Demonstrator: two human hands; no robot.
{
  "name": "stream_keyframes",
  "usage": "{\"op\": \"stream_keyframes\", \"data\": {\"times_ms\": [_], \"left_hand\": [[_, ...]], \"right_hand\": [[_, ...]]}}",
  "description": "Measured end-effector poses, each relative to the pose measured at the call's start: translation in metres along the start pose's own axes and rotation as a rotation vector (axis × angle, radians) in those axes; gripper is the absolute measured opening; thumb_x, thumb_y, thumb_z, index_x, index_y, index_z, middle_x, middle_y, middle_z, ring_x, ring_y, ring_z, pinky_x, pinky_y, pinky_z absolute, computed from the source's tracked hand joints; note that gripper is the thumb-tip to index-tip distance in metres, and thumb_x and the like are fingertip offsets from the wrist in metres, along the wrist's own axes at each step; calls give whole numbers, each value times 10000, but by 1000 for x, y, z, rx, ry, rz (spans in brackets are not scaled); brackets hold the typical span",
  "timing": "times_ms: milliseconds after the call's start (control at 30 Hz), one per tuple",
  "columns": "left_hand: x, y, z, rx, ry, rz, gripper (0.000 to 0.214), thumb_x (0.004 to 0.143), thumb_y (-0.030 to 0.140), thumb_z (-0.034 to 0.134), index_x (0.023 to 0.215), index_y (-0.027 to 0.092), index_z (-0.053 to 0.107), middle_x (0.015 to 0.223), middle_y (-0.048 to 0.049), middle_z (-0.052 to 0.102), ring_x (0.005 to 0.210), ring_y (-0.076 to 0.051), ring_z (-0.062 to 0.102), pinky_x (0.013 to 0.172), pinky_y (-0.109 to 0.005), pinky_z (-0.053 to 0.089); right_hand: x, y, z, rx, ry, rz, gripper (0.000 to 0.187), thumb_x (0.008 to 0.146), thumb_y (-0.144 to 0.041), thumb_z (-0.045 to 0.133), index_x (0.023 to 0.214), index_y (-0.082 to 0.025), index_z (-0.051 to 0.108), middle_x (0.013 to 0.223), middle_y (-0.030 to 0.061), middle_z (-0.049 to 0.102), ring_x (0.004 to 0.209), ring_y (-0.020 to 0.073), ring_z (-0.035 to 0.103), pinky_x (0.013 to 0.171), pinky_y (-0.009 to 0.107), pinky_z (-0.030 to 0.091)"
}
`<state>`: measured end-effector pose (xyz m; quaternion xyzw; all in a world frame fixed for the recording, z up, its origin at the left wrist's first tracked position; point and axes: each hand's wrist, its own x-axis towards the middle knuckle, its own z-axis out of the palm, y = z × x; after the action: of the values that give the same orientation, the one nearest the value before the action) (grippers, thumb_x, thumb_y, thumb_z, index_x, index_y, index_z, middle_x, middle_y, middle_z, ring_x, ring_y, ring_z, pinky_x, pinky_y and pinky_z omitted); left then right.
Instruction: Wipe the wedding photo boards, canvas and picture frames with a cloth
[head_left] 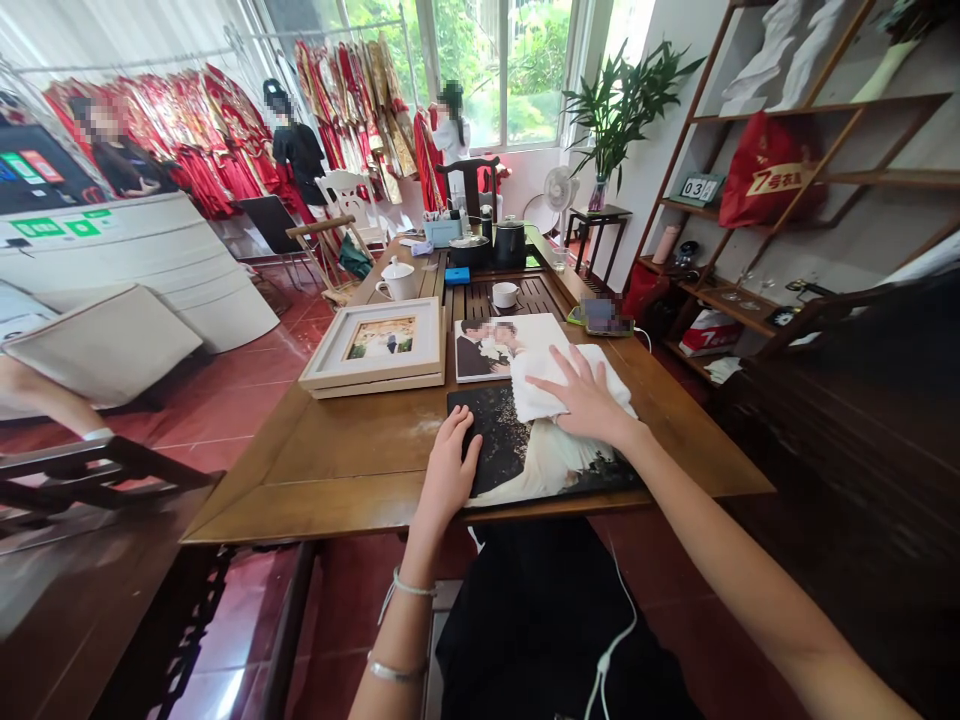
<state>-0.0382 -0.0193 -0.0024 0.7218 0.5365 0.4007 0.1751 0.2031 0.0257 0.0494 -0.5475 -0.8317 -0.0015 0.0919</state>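
A dark wedding photo panel [525, 455] lies flat at the near edge of the wooden table [352, 460]. My left hand [450, 470] rests on its left edge, fingers stretched out and flat. My right hand [589, 395] lies flat with spread fingers on a white cloth [544, 395] that sits on the panel's upper part. A second wedding photo [487, 350] lies just behind the panel, partly under the cloth.
A framed photo [379, 345] in a pale frame sits to the left. A tea tray with a white teapot [397, 280], a cup [504, 293] and a black kettle [510, 240] is farther back. A phone [604, 318] lies at right. Shelves stand right; other people and red garments are behind.
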Motion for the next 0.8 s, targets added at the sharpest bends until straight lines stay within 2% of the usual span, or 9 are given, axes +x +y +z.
{"op": "stream_keyframes", "data": {"times_ms": [67, 200, 300, 433, 533, 600, 700, 800], "left_hand": [[0, 1, 0, -6, 6, -2, 326, 901, 241, 469, 1199, 162, 575, 1350, -136, 539, 1341, -237, 422, 1128, -448, 328], [2, 2, 0, -26, 17, -22, 319, 894, 236, 482, 1182, 150, 590, 1336, -145, 552, 1332, -240, 435, 1129, -443, 329], [3, 2, 0, -42, 22, -32, 313, 891, 239, 490, 1171, 156, 600, 1330, -142, 560, 1324, -244, 446, 1126, -449, 333], [3, 4, 0, -38, 22, -39, 316, 890, 237, 493, 1177, 160, 600, 1343, -141, 553, 1330, -244, 439, 1130, -452, 326], [3, 5, -2, -10, -1, -40, 330, 898, 233, 480, 1195, 139, 587, 1355, -153, 542, 1338, -243, 428, 1131, -445, 327], [2, 6, -3, 4, -17, -37, 340, 902, 235, 471, 1206, 128, 578, 1362, -156, 534, 1344, -241, 420, 1132, -441, 325], [2, 4, -4, 20, -28, -24, 351, 906, 243, 465, 1216, 116, 569, 1369, -161, 525, 1353, -242, 406, 1136, -439, 320], [1, 2, -3, 23, -17, -7, 347, 906, 244, 463, 1215, 127, 567, 1365, -155, 527, 1353, -240, 406, 1137, -438, 319]], "right_hand": [[6, -3, 0, -3, -44, -15, 684, 779, -189, 541, 1423, -354, 378, 1565, 49, 211, 1400, 436, 73, 976, 795, 109], [-5, -9, -3, -11, -79, -83, 693, 763, -152, 504, 1422, -327, 380, 1543, 43, 281, 1399, 389, 150, 999, 774, 119], [-34, -20, -8, -13, -77, -166, 773, 686, -100, 500, 1415, -331, 391, 1550, 25, 265, 1409, 367, 136, 1025, 742, 116], [-88, -38, -15, 24, -88, -261, 936, 560, -54, 490, 1433, -359, 349, 1560, -1, 238, 1423, 354, 85, 1056, 708, 76], [-123, -43, -20, 74, -80, -310, 963, 541, -47, 475, 1437, -372, 334, 1558, -27, 235, 1431, 328, 76, 1076, 685, 49], [-135, -40, -22, 95, -72, -336, 919, 575, -51, 472, 1427, -375, 352, 1554, -39, 245, 1432, 309, 97, 1090, 663, 53], [-133, -29, -22, 98, -75, -338, 849, 627, -65, 461, 1411, -382, 375, 1540, -51, 279, 1428, 282, 138, 1096, 645, 75], [-111, -16, -19, 76, -57, -256, 882, 581, -58, 450, 1403, -372, 389, 1530, -50, 304, 1423, 279, 158, 1089, 657, 78]]}}
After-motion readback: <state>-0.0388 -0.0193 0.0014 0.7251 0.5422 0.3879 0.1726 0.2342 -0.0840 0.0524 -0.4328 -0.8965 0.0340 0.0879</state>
